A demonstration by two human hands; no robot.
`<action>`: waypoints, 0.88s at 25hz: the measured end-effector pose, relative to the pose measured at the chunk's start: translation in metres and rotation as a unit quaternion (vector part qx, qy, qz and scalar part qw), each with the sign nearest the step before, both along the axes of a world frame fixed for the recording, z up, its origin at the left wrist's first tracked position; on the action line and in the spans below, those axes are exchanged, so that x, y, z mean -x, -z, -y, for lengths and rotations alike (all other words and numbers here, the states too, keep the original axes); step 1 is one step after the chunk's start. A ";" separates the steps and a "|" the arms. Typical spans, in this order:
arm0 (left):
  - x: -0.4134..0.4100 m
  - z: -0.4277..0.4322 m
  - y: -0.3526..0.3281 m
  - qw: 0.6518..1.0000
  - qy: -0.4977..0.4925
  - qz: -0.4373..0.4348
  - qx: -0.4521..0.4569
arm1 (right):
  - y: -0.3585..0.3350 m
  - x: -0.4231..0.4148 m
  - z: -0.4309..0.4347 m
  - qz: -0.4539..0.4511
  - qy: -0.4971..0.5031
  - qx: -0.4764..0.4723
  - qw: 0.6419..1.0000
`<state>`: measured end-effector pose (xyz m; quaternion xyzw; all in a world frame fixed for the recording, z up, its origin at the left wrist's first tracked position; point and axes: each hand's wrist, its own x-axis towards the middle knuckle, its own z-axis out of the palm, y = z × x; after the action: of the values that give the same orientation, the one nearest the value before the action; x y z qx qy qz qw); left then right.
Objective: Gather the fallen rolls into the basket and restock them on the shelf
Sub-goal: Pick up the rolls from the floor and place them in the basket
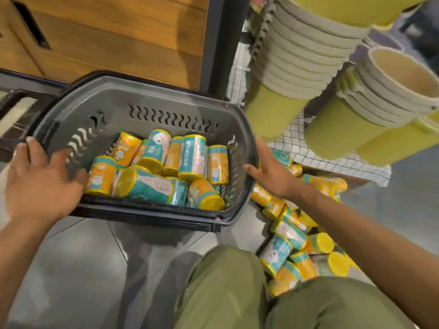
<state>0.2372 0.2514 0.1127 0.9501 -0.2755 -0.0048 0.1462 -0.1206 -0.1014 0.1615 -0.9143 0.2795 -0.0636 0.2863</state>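
Basket (147,103): grey plastic, on the floor (83,269) ahead of my knee (225,281); its long axis runs left to right, with the open top towards me.
Rolls in basket (190,155): short orange-and-teal cylinders heaped on its bottom. Most lie on their sides, long axes running roughly from near rim to far wall, and several yellow ends face me.
Fallen rolls (292,236): piled on the floor just outside the basket's right wall and beside my right knee, axes pointing every way.
Left hand (45,181): across the basket's left rim, thumb outside and fingers reaching inside; blur hides whether they grasp it.
Right hand (270,172): released, fingers straight, alongside the right rim above the fallen rolls.
Open room: bare floor lies near-left of the basket; a wooden panel (107,32) bounds the far side and a wire mesh rack (320,148) the right.
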 end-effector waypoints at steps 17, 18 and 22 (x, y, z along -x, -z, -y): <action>0.077 0.038 -0.032 0.997 -0.004 0.032 -0.076 | 0.020 0.026 0.046 0.058 0.007 -0.060 0.996; 0.083 0.041 -0.034 0.996 -0.010 0.027 -0.082 | 0.020 0.028 0.050 0.068 -0.003 -0.071 0.995; 0.099 0.047 -0.042 0.997 -0.013 0.024 -0.071 | 0.016 0.034 0.053 0.048 0.040 -0.070 0.996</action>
<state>0.1386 0.2041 0.1547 0.9614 -0.2658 -0.0002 0.0716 -0.1546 -0.1545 0.1454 -0.8760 0.3055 -0.0993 0.3598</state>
